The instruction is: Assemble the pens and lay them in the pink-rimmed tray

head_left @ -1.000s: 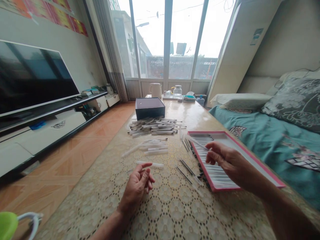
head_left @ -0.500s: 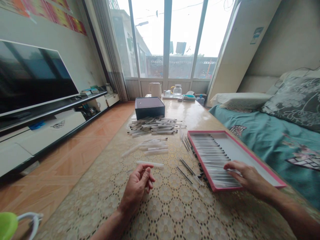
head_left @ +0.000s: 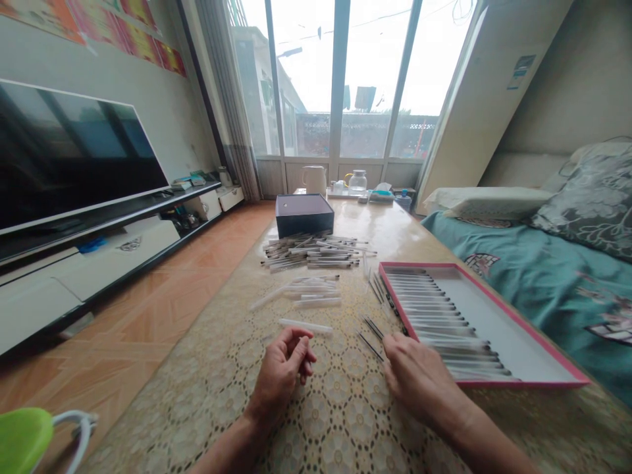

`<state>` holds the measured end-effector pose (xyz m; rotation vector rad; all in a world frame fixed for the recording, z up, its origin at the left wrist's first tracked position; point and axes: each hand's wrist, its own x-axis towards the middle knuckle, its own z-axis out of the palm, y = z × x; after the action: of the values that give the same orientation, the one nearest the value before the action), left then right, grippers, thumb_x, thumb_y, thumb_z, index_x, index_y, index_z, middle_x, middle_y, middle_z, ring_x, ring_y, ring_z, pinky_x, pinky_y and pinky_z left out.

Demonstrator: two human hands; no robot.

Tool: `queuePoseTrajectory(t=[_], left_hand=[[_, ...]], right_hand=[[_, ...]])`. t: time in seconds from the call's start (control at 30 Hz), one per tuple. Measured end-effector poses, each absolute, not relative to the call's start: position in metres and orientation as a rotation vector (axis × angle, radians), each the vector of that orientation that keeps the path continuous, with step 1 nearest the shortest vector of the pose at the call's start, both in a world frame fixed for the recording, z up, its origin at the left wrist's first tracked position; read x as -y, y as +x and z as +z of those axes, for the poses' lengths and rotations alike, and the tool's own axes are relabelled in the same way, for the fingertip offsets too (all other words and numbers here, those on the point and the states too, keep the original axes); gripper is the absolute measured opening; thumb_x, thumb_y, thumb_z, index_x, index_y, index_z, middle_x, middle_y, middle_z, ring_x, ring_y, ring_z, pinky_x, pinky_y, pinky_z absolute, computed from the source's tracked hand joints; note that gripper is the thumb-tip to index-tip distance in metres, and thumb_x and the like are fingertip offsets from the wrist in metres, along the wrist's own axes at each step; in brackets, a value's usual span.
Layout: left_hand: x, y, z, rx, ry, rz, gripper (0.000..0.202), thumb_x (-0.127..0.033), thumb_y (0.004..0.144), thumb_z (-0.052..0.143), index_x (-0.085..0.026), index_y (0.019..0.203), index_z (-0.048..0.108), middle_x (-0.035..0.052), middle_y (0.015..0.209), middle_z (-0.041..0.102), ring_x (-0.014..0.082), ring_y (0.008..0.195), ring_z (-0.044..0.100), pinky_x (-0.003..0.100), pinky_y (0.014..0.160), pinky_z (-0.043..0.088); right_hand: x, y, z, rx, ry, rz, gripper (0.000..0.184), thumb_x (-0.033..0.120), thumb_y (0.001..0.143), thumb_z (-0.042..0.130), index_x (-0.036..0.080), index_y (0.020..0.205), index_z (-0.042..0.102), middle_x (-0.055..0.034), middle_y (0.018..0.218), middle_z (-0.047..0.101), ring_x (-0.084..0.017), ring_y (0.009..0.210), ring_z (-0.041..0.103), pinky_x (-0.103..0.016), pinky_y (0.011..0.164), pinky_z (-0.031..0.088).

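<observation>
My left hand (head_left: 285,367) rests on the lace tablecloth with its fingers curled toward the thumb; whatever is inside is hidden. A clear plastic tube (head_left: 306,325) lies just beyond it. My right hand (head_left: 413,376) lies palm down on the cloth beside the near left corner of the pink-rimmed tray (head_left: 523,329), fingers stretched toward some thin dark rods (head_left: 371,334). It holds nothing that I can see. Several clear tubes (head_left: 444,322) lie in a row inside the tray.
Farther up the table lie loose clear tubes (head_left: 311,289), a heap of assembled pens (head_left: 316,251) and a dark box (head_left: 303,214). A kettle (head_left: 314,179) and glass jug (head_left: 357,181) stand at the far end. Bed on the right, TV (head_left: 69,164) on the left.
My right hand laid a tube in the tray, then drew back left and down onto the cloth beside the thin rods. The left hand has stayed put. The view shifted slightly.
</observation>
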<state>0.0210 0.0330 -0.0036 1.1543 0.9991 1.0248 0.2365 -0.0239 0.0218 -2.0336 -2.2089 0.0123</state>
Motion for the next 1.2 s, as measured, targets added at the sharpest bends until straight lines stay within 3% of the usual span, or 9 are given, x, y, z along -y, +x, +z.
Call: queuePoseTrajectory(t=[0.23,0.37,0.5,0.57,0.63,0.77,0.93,1.07,1.2], left_hand=[[-0.032,0.022,-0.008,-1.007,1.202,1.005,0.025,-0.038,0.074,0.059,-0.016,0.084,0.052,-0.0029,0.057,0.056,0.0082,0.042,0.049,0.018,0.037,0.035],[-0.031,0.021,-0.013,-1.056,1.399,1.017,0.018,-0.034,0.08,0.053,-0.017,0.085,0.054,-0.0009,0.062,0.058,0.0108,0.047,0.053,0.021,0.042,0.041],[-0.034,0.017,-0.011,-1.244,1.916,1.089,0.021,-0.019,0.081,0.047,-0.019,0.096,0.062,0.0082,0.095,0.065,0.021,0.084,0.061,0.036,0.075,0.049],[-0.038,0.016,-0.012,-1.304,2.137,1.078,0.037,-0.01,0.079,0.043,-0.021,0.111,0.059,0.0097,0.116,0.059,0.0249,0.108,0.052,0.043,0.093,0.04],[-0.043,0.014,-0.015,-1.338,2.271,1.012,0.049,-0.004,0.077,0.04,-0.02,0.122,0.053,0.0098,0.124,0.055,0.0255,0.117,0.045,0.046,0.098,0.035],[-0.048,0.013,-0.02,-1.335,2.382,0.888,0.05,-0.002,0.076,0.04,-0.018,0.121,0.054,0.0116,0.113,0.06,0.0248,0.107,0.049,0.041,0.092,0.041],[-0.047,0.013,-0.015,-1.435,2.317,0.838,0.029,-0.009,0.078,0.044,-0.018,0.099,0.063,0.0094,0.093,0.054,0.0211,0.086,0.055,0.033,0.077,0.046],[-0.044,0.012,-0.01,-1.478,2.27,0.81,0.021,-0.01,0.078,0.044,-0.02,0.085,0.061,0.0063,0.09,0.052,0.0175,0.074,0.057,0.029,0.067,0.045],[-0.043,0.012,-0.01,-1.393,2.168,0.945,0.019,-0.014,0.081,0.044,-0.022,0.086,0.06,0.0057,0.092,0.057,0.0172,0.072,0.059,0.028,0.067,0.045]], right_hand=[[0.025,0.226,0.016,2.187,-2.279,0.021,0.02,0.007,0.072,0.049,0.011,0.088,0.061,-0.0146,0.086,0.064,-0.025,0.081,0.062,-0.03,0.061,0.041],[0.02,0.226,0.015,2.177,-2.25,0.026,0.017,0.008,0.073,0.048,0.012,0.084,0.061,-0.0138,0.083,0.065,-0.025,0.08,0.062,-0.029,0.063,0.04],[0.013,0.222,0.019,2.133,-2.106,-0.042,0.012,0.011,0.072,0.049,0.015,0.081,0.056,-0.0098,0.076,0.064,-0.022,0.073,0.062,-0.026,0.057,0.035],[0.01,0.218,0.02,2.094,-2.045,0.001,0.01,0.012,0.073,0.047,0.017,0.08,0.052,-0.0057,0.068,0.062,-0.02,0.063,0.06,-0.026,0.053,0.031],[0.008,0.214,0.017,2.026,-1.986,0.076,0.009,0.012,0.075,0.043,0.019,0.077,0.048,-0.0017,0.061,0.059,-0.017,0.056,0.057,-0.025,0.051,0.028],[0.008,0.211,0.005,1.894,-1.877,0.202,0.01,0.013,0.076,0.041,0.021,0.07,0.041,0.0027,0.055,0.052,-0.013,0.051,0.051,-0.023,0.05,0.027],[0.011,0.215,-0.003,1.811,-1.827,0.316,0.007,0.015,0.075,0.042,0.021,0.072,0.043,0.004,0.055,0.049,-0.012,0.05,0.05,-0.022,0.051,0.029],[0.011,0.215,-0.006,1.812,-1.812,0.396,0.011,0.016,0.078,0.041,0.02,0.083,0.05,0.0026,0.056,0.053,-0.014,0.051,0.052,-0.022,0.052,0.031],[0.011,0.212,-0.007,1.798,-1.813,0.37,0.013,0.019,0.082,0.039,0.02,0.082,0.052,0.0001,0.061,0.057,-0.015,0.054,0.053,-0.023,0.053,0.032]])
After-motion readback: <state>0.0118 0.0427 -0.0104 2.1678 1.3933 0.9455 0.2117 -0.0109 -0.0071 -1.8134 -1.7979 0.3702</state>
